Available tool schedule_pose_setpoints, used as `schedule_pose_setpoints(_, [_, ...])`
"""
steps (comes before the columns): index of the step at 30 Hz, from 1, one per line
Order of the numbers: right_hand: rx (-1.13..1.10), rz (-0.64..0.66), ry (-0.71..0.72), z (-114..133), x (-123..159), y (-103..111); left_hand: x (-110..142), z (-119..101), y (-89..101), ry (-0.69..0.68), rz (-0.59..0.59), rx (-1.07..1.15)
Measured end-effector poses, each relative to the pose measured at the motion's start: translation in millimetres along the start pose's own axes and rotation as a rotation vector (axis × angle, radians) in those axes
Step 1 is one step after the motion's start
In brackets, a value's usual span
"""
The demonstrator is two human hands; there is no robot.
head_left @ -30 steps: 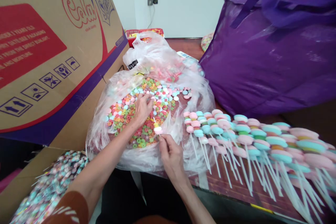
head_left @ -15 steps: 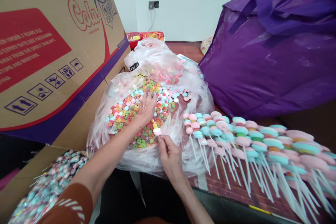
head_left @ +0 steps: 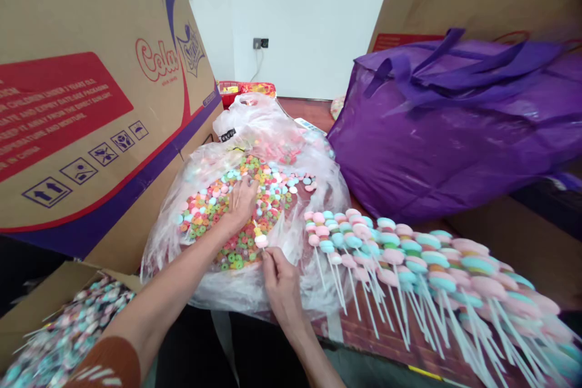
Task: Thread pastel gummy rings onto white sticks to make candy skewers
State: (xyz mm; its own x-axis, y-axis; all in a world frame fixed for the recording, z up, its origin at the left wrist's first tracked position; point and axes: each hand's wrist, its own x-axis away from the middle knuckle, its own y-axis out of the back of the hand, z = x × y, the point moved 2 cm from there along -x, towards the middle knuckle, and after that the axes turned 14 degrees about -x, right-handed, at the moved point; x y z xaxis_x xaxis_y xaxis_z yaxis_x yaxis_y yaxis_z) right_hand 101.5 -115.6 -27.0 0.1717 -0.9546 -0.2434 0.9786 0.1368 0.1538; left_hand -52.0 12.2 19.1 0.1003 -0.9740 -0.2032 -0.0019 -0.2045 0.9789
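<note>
My left hand (head_left: pixel 240 201) reaches into an open clear plastic bag (head_left: pixel 191 267) and rests on the pile of small colourful ring and disc candies (head_left: pixel 213 209), fingers curled among them. My right hand (head_left: pixel 279 276) sits at the bag's near edge and pinches a thin white stick (head_left: pixel 264 250) that carries a pink candy (head_left: pixel 260 241) with a small yellow piece above it. To the right, several finished candy skewers (head_left: pixel 400 248) with pink, blue and green discs lie in a row on the table.
A big cardboard box (head_left: pixel 82 109) leans at the left, with a carton of wrapped candy sticks (head_left: pixel 59 333) below it. A large purple bag (head_left: pixel 450 127) fills the right side. The brown table edge (head_left: pixel 386 342) runs under the skewers. A red tray (head_left: pixel 240 88) stands at the back.
The camera has tilted upward, so everything sits lower in view. My left hand has shifted slightly among the candies. My right hand keeps its pinch on the stick.
</note>
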Motion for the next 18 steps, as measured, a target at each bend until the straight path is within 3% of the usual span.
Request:
schedule_pose_setpoints(9, [0.014,0.008,-0.001,-3.4,-0.1,-0.8,3.7,-6.1,1.4,0.116,0.017,0.040])
schedule_pose_setpoints(14, [0.016,0.009,0.012,-1.3,0.0,-0.8,11.3,13.0,-0.3,0.074,-0.102,0.240])
schedule_pose_setpoints(18, [0.005,0.007,0.022,-1.5,-0.6,-0.7,27.4,31.9,1.2,0.131,-0.163,0.464])
